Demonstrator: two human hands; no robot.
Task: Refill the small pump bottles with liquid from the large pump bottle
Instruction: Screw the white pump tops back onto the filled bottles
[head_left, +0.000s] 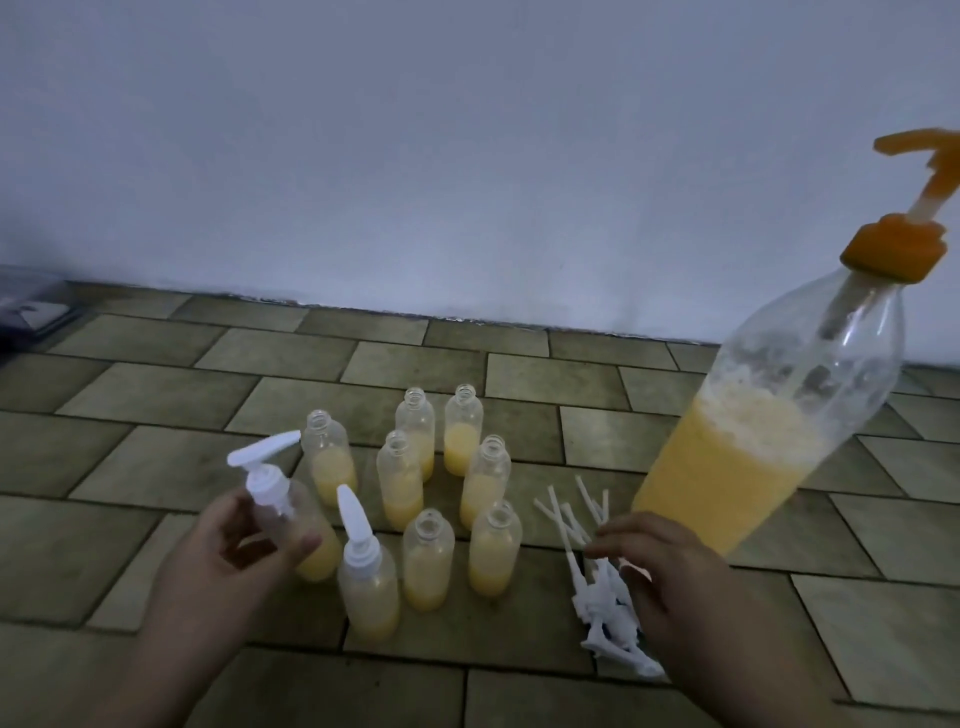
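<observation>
Clearly the refilling is well along: seven open small bottles (483, 478) stand clustered on the tiled floor (156, 467), each part-full of yellow liquid, and a capped small bottle (368, 587) stands at the front of the group. My left hand (228, 551) curls round another small pump bottle (296, 525), holding it tilted above the floor with its white pump head (262, 457) seated on top. My right hand (660, 566) reaches down with fingers loosely bent over the heap of white pump heads (608, 613) and their dip tubes; I cannot tell whether it pinches one yet. The large pump bottle (769, 431), about half full, with an orange pump (904, 249), stands to the right, near that heap.

My worry is the crowding. Setting the held bottle down among uncapped neighbours could knock one over and spill it, since they stand just beside one another. The tangled tubes may drag extra pumps along when I lift one, and my right forearm could nudge the large bottle.
</observation>
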